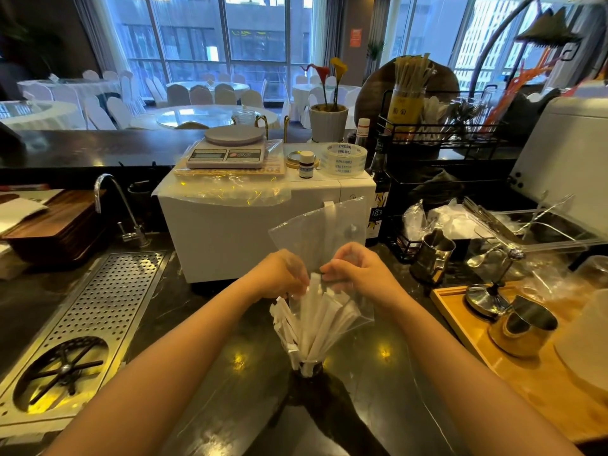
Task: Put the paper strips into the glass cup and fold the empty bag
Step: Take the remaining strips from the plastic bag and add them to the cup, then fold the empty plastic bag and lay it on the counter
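While both hands work at the middle of the clear bag (324, 232), the paper strips (316, 320) stand bunched with their lower ends already down in the glass cup (307, 366), which sits on the dark counter (204, 373) in front of the white machine (230, 232). The bag is upside down, its mouth draped over the fanned tops of the strips and its closed end sticking up toward the machine, most likely so the strips drop straight into the cup without being handled one by one.

The left hand (279, 274) has its fingers curled in, pinching the bag just above the strip tops; the right hand (357, 269) is closed the same way on the plastic beside it, fingertips nearly meeting the left's. Holding the film at that spot, directly over the cup, looks meant to lift the bag off while the strips stay put. A few strips on the left lean outside the plastic already.

Judging by this, the filling is nearly done and the bag still has to come clear before it can be folded. The cup is narrow and the bundle splays wide above it, so a snagged pull could tip it toward the wooden tray (460, 324), off to the cup's right.
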The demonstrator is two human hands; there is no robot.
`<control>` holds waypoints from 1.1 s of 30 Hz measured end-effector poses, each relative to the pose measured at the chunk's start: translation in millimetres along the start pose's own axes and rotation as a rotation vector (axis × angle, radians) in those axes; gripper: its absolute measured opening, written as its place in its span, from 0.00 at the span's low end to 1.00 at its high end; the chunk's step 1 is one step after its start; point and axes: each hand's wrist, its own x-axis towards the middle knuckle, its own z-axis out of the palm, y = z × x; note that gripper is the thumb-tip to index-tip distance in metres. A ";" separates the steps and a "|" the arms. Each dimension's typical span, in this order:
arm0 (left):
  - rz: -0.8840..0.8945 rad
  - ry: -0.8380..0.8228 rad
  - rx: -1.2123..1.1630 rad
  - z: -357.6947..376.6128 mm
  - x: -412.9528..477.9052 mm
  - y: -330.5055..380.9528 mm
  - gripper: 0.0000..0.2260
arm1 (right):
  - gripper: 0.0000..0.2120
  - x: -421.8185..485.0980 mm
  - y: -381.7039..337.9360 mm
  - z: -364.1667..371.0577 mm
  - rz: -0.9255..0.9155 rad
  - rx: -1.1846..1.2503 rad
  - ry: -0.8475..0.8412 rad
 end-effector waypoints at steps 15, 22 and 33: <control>0.165 0.151 -0.199 -37.1 -10.7 14.8 0.08 | 0.07 10.0 -35.6 -11.6 -0.167 -0.121 0.053; 0.168 0.349 -0.583 -50.3 -1.6 25.1 0.12 | 0.08 24.8 -55.3 -25.1 -0.248 0.019 0.134; 0.238 0.658 -0.742 -5.3 32.7 82.6 0.16 | 0.12 46.1 -43.8 -65.9 -0.387 -0.192 0.583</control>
